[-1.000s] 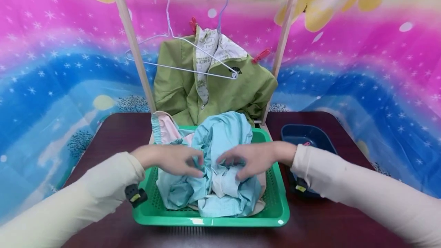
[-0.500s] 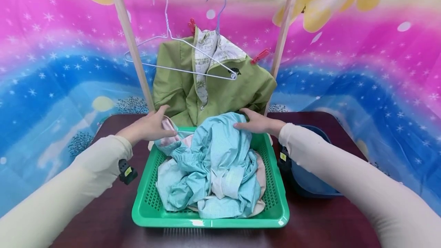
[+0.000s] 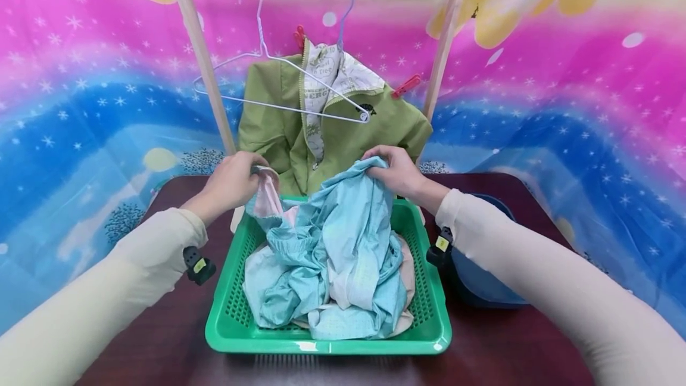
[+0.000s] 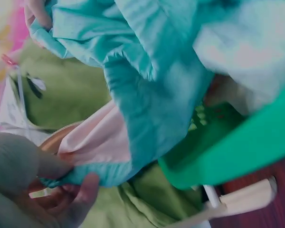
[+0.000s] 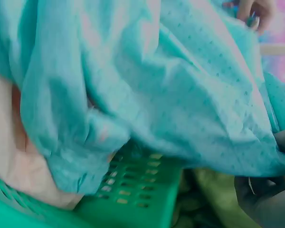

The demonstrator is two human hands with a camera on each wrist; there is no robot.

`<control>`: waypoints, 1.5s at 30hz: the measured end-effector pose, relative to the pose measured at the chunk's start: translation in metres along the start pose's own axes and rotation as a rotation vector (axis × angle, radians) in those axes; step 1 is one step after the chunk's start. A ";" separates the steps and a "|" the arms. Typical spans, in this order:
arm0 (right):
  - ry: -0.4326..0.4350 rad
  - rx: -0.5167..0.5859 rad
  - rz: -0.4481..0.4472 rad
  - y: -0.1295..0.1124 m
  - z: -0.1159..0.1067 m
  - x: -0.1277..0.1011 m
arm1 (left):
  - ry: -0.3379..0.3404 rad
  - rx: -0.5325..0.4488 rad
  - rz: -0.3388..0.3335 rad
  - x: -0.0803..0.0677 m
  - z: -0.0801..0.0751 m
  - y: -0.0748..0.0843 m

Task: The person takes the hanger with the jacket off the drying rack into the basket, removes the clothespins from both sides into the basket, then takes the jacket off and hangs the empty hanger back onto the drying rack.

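Observation:
A turquoise garment [image 3: 356, 237] with a pink lining lies crumpled in the green basket [image 3: 268, 347], its upper part lifted at the far side. My left hand [image 3: 227, 182] pinches its gathered edge at the upper left. In the left wrist view, thumb and fingers [image 4: 89, 190] close on that elastic edge beside the pink lining. At the upper right, my right hand [image 3: 398, 173] grips another part of the same cloth. The right wrist view has the dotted turquoise fabric [image 5: 180, 99] stretching to the right hand [image 5: 263, 199]. Beige cloth [image 3: 407, 273] shows beneath the garment.
Behind the basket stands a wooden rack [image 3: 452, 34]. A green jacket [image 3: 370, 136] hangs there with red clothespins [image 3: 407, 85], beside a bare white wire hanger [image 3: 289, 109]. A dark blue bin [image 3: 488, 279] sits on the dark table [image 3: 161, 332], partly behind the right sleeve.
Both hands have moved apart and away from the middle of the basket to the garment's far edges. They now hold the cloth, and its upper right part is raised slightly.

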State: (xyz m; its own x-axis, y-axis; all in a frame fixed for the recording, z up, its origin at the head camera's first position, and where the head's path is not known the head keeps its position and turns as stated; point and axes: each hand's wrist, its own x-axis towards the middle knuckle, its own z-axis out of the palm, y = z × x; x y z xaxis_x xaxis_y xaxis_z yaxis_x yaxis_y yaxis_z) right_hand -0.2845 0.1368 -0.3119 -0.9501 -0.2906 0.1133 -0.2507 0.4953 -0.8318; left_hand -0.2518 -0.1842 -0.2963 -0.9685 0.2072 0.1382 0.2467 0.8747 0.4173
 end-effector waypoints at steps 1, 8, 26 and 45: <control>-0.007 0.014 -0.009 -0.004 -0.001 -0.003 | 0.020 -0.017 0.002 -0.001 -0.001 0.003; -0.228 0.081 -0.166 -0.023 -0.002 -0.038 | 0.040 -0.054 0.039 -0.012 0.000 0.031; -0.533 -0.750 -0.158 -0.011 0.021 -0.087 | -0.613 0.158 0.194 -0.048 0.040 0.056; -0.843 -0.901 0.207 -0.008 0.059 -0.081 | -0.842 0.330 0.002 -0.057 0.074 0.064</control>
State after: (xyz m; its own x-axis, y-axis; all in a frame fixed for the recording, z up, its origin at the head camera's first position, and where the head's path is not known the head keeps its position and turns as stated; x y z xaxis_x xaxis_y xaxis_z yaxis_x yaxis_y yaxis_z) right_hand -0.1945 0.1080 -0.3463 -0.6557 -0.4087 -0.6349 -0.4644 0.8813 -0.0877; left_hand -0.1835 -0.1073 -0.3439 -0.7048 0.3475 -0.6185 0.3513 0.9284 0.1212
